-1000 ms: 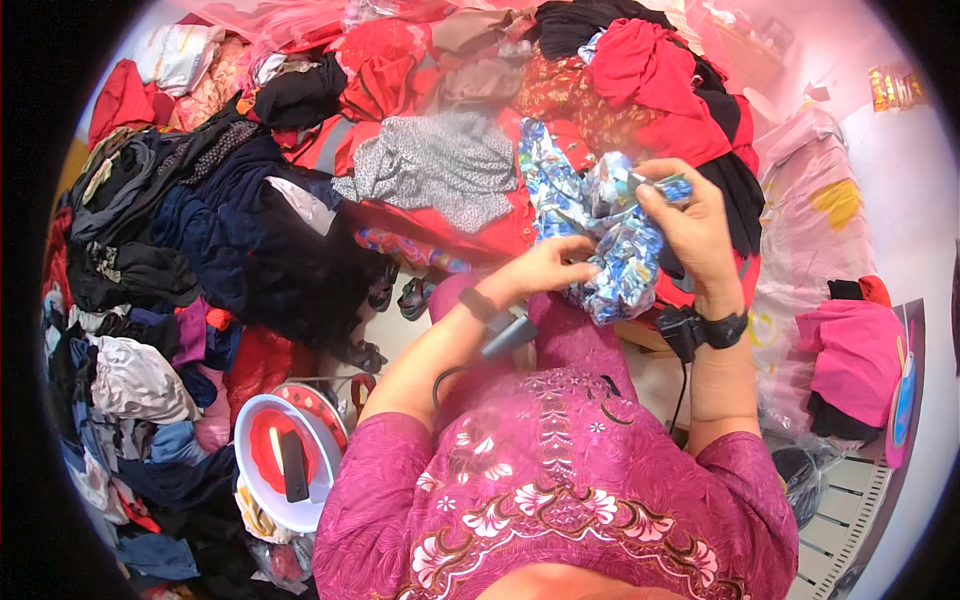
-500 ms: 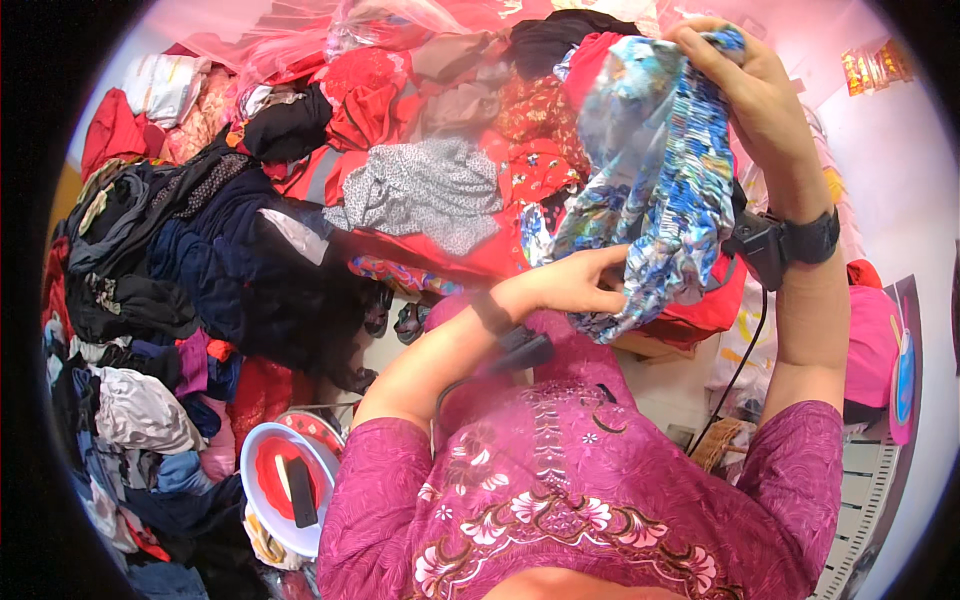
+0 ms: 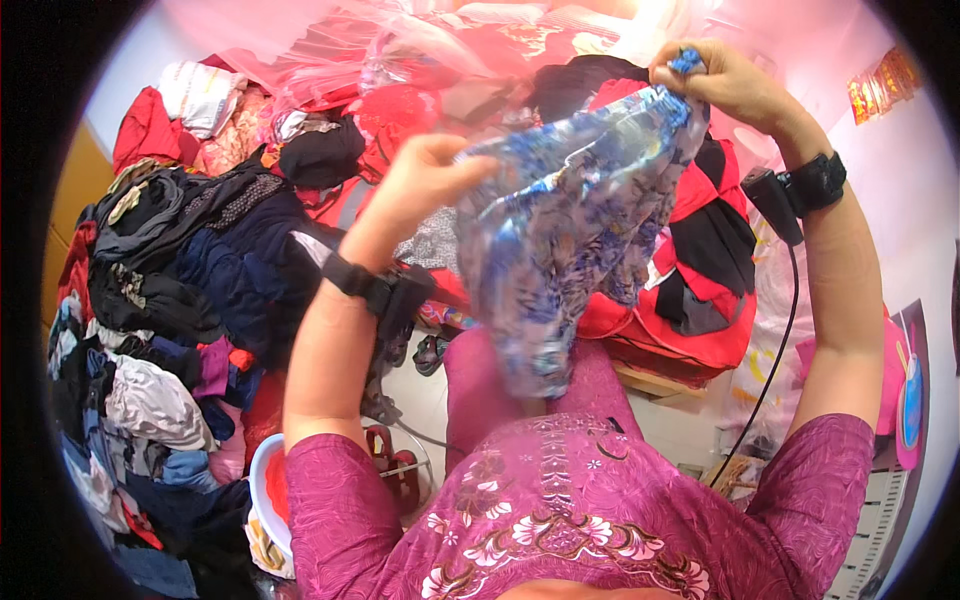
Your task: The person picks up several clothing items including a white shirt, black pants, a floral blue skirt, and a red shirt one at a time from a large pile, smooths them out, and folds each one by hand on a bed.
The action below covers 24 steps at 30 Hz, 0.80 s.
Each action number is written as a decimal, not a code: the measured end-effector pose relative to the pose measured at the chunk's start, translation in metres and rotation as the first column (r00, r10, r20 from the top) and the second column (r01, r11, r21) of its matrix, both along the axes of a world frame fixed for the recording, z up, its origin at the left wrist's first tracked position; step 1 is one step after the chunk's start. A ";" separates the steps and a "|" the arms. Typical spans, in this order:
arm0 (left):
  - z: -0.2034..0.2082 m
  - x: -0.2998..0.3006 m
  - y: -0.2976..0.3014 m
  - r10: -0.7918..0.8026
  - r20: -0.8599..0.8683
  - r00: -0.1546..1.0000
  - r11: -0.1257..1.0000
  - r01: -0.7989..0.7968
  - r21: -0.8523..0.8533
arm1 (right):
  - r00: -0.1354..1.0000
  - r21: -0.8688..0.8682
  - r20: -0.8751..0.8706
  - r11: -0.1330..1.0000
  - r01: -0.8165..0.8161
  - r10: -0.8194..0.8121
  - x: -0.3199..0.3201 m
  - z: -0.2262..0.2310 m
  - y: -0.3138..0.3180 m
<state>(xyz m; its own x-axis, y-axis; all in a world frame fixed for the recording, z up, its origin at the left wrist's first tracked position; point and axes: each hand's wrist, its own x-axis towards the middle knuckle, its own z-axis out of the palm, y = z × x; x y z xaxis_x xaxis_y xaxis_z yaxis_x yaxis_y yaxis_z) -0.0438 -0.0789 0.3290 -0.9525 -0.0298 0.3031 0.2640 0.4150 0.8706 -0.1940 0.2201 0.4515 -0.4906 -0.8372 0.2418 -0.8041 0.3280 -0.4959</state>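
Note:
I hold a blue and white floral garment [image 3: 560,230] spread out in the air in front of me. My left hand [image 3: 425,175] grips its left top edge and my right hand [image 3: 715,80] pinches its right top corner, raised high. The cloth hangs down toward my lap, over my magenta patterned top [image 3: 560,500]. Both wrists carry black straps with small devices, and a black cable [image 3: 770,370] runs down from the right one.
A large heap of clothes [image 3: 200,260] fills the left and far side: dark blue and black pieces at left, red pieces [image 3: 700,300] behind the held garment. A white and red round tub [image 3: 265,490] sits at lower left. Pink plastic sheeting [image 3: 400,40] covers the back.
Both hands have risen. The left hand moved up from the garment's lower edge to its top left, and the bunched garment is now stretched wide between the hands.

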 end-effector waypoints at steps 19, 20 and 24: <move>-0.019 -0.005 -0.091 0.341 0.088 0.936 0.895 -0.352 0.273 | 0.950 -0.347 0.311 0.934 0.084 0.030 -0.006 0.015 0.031; -0.010 -0.006 -0.085 0.267 0.093 0.959 0.904 -0.282 0.321 | 0.957 -0.350 0.288 0.934 0.075 0.032 -0.004 0.014 0.034; 0.016 -0.021 -0.046 0.140 -0.013 0.990 0.940 -0.128 0.317 | 0.949 -0.338 0.312 0.938 0.073 0.038 0.004 -0.010 0.014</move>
<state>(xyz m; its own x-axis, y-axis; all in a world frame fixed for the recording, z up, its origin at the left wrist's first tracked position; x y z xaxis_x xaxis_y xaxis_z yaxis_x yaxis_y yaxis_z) -0.0650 -0.1245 0.3447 -0.9220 -0.2555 0.2908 0.2577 0.1554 0.9536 -0.1899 0.2345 0.4420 -0.6012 -0.7213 0.3440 -0.5875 0.1071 -0.8021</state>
